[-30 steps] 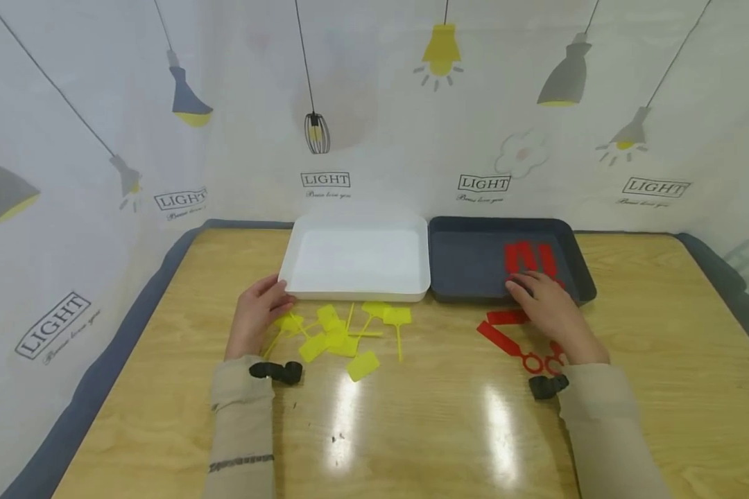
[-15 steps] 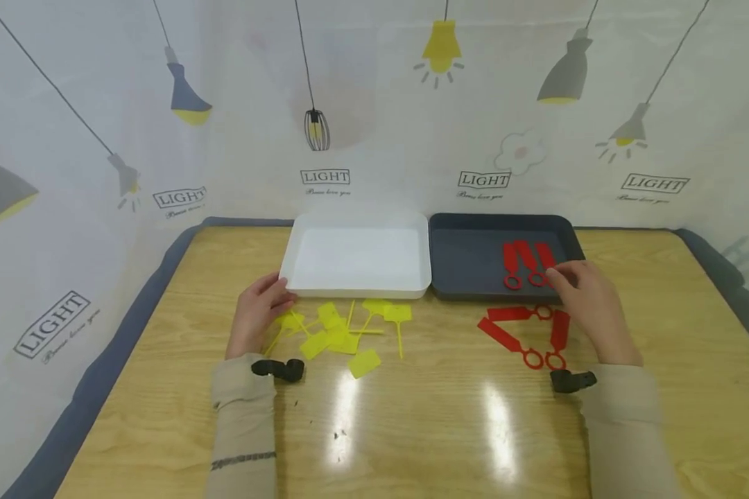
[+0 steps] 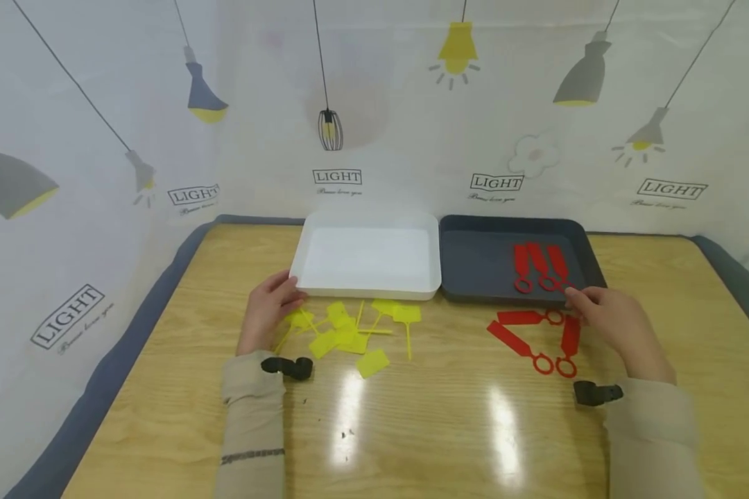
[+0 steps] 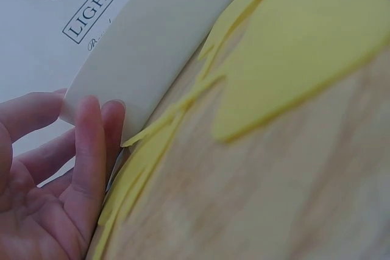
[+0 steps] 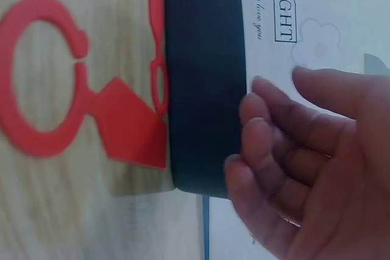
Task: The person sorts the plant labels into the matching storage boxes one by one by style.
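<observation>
My left hand (image 3: 270, 305) grips the front left corner of a white tray (image 3: 368, 292); in the left wrist view its fingertips lie on both sides of the rim. Beside it, yellow flag-shaped tags (image 3: 372, 362) lie in a loose pile on the table. At the front right corner of a dark grey tray (image 3: 474, 270), my right hand (image 3: 618, 319) has loosely bent fingers (image 5: 259, 135), and nothing shows between them. Three red ring-ended tags (image 3: 537, 258) lie in that tray, the rightmost ring partly behind the fingertips. Three more red tags (image 3: 512, 339) lie on the table in front.
Both trays stand side by side at the back of the wooden table (image 3: 437, 416), against a white curtain (image 3: 399, 138) printed with lamps. Black wrist mounts (image 3: 296, 369) sit on both sleeves. Small dark specks lie near the table's front.
My right hand has moved right and back toward me from over the red tags in the dark tray, uncovering them. The left hand stays at the white tray's corner. The head view has shifted slightly.
</observation>
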Available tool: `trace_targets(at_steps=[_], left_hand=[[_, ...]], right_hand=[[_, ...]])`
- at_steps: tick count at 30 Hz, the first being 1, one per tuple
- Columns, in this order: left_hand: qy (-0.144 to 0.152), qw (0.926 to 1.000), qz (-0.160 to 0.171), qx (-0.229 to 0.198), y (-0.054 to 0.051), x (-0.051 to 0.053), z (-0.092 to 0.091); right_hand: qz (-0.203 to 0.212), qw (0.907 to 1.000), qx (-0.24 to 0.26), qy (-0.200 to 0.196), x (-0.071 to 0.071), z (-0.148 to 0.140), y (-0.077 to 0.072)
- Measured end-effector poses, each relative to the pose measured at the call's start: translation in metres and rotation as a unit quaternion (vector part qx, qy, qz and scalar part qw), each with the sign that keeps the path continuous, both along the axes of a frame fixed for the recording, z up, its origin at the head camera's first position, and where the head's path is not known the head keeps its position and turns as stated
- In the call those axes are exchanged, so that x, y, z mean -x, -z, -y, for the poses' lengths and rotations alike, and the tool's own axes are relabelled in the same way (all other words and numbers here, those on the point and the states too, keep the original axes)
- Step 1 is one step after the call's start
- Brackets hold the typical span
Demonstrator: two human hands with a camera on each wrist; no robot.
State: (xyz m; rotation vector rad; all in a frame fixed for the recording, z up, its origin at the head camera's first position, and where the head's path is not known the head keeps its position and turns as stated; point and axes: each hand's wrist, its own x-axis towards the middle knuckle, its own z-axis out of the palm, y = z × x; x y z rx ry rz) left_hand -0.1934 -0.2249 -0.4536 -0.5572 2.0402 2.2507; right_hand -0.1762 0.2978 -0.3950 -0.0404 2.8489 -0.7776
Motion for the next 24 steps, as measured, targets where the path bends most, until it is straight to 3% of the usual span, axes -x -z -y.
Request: trace_targets(at_steps=[5,17,24], left_hand=[[-0.004,1.0,0.003,0.002,-0.001,0.0,-0.001],[-0.007,1.0,-0.003,0.004,-0.001,0.0,-0.003],[-0.005,0.9998,0.013,0.011,-0.007,-0.003,-0.004]], right_hand=[[0.04,0.999,0.006,-0.018,-0.003,-0.002,0.006],[0.047,0.9985,-0.02,-0.019,-0.011,-0.012,0.01],[0.067,0.9969,-0.037,-0.022,-0.012,-0.013,0.015]])
